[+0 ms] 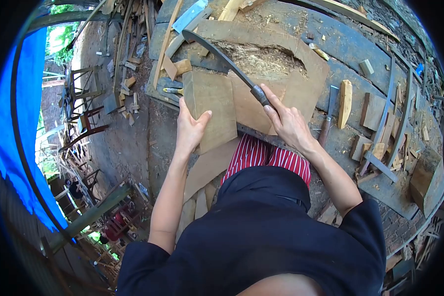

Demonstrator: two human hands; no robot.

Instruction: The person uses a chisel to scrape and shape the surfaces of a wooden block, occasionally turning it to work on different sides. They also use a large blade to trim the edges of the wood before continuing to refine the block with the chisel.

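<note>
My right hand is closed around the dark handle of a machete, its forefinger lying along the grip. The long blade reaches up and left, its curved tip near a pale strip of wood. My left hand grips a thick wooden block by its left side, with the thumb on the broad face and the other fingers partly hidden. The block is tilted next to a large worn wooden slab, which has a rough hollow full of chips. The blade passes above this slab.
A chisel-like tool and a pointed wood piece lie right of my right hand. Farther right are a frame saw and a large block. A paintbrush lies beyond my left hand. Wooden frames stand at left.
</note>
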